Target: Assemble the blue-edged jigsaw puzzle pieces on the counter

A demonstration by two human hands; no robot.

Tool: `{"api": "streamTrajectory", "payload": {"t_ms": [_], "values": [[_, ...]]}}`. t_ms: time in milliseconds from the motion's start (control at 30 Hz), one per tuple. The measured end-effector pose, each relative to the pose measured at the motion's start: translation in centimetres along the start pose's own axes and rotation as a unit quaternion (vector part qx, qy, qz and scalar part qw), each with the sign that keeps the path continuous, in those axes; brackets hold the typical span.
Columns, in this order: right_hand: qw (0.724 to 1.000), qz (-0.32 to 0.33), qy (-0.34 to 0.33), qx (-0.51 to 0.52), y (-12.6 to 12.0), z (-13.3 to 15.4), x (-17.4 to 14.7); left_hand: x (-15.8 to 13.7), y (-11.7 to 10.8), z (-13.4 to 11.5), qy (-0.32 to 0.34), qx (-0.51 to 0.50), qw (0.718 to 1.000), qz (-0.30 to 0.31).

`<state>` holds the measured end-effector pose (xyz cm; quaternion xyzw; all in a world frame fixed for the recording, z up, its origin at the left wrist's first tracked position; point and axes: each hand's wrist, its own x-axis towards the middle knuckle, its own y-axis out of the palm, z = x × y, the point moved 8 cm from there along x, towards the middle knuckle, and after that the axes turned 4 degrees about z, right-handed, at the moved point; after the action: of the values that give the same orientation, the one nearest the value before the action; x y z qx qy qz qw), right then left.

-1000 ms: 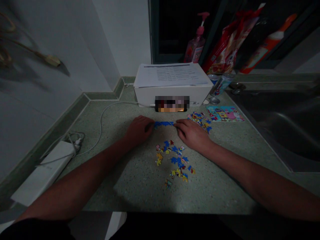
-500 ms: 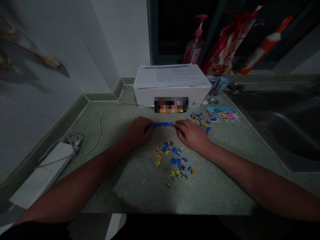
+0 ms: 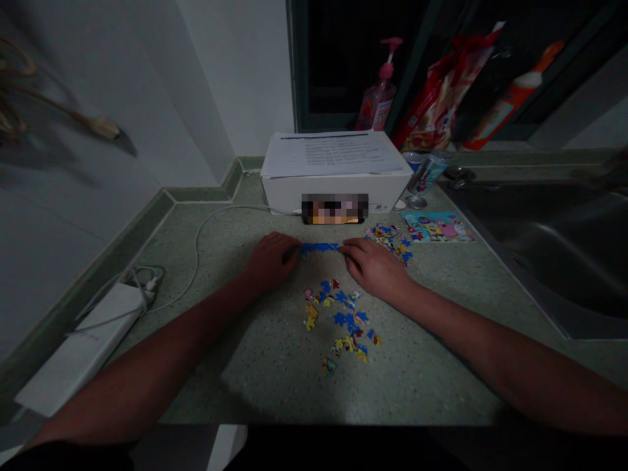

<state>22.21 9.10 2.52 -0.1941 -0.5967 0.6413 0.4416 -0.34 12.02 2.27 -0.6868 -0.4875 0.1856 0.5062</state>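
A narrow blue strip of joined jigsaw pieces (image 3: 318,248) lies flat on the counter below the phone. My left hand (image 3: 273,261) has its fingers closed on the strip's left end. At the right end, the thumb and fingers of my right hand (image 3: 375,265) pinch the strip; the fingertips partly hide that end. Nearer to me, loose jigsaw pieces (image 3: 348,320) in blue, yellow and red are scattered. A denser pile of pieces (image 3: 390,239) sits just beyond my right hand, beside a colourful cartoon picture card (image 3: 438,227).
A white box (image 3: 336,186) with a printed sheet on top stands at the back, a phone (image 3: 334,209) leaning on it. A cable runs left to a power strip (image 3: 83,347). The sink (image 3: 554,255) is at right. Cans (image 3: 432,171) and a pump bottle (image 3: 377,98) stand behind.
The view has shifted very slightly. Both hands stay at the two ends of the blue strip, and the loose pieces lie as before.
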Motion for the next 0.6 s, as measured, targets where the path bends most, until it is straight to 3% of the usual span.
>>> {"api": "streamTrajectory", "payload": {"t_ms": [333, 600], "values": [[0.999, -0.030, 0.023, -0.005, -0.94, 0.02, -0.07, -0.01, 0.01, -0.07, 0.005, 0.009, 1.000, 0.001], [1.000, -0.004, 0.013, -0.010, -0.96, 0.29, -0.03, -0.05, -0.07, -0.13, 0.011, 0.003, 1.000, -0.003]]}}
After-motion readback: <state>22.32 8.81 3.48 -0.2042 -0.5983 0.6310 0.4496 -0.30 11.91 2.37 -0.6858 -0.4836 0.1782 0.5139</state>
